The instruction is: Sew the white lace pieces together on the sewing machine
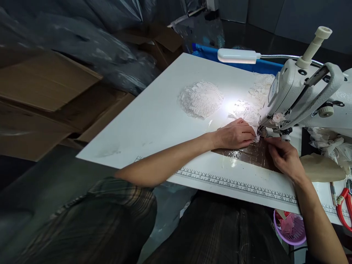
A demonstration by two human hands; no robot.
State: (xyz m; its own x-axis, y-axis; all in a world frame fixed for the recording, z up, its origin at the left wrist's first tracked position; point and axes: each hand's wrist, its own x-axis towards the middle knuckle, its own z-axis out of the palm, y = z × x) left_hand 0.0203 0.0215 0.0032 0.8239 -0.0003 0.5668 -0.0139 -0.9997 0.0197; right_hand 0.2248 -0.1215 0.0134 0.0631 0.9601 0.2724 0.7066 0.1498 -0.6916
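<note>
My left hand (237, 135) lies beside the needle area of a white sewing machine (291, 88). Its fingers are curled together on the edge of a piece of white lace (246, 113), part of which they cover. On the other side of the presser foot (262, 132), my right hand (286, 156) has its thumb and index finger close together; whatever lies between them is too small to make out. Beneath both hands is a shiny brown plate (247, 154). A stack of scalloped white lace pieces (202, 99) sits left of the machine.
A lit lamp (238, 55) hangs over the white table (159, 121). A printed ruler (233, 184) runs along the front edge. Red-handled scissors (342, 207) lie at far right, near white fabric scraps (334, 148). A purple basket (297, 236) hangs below; cardboard boxes (46, 80) stand left.
</note>
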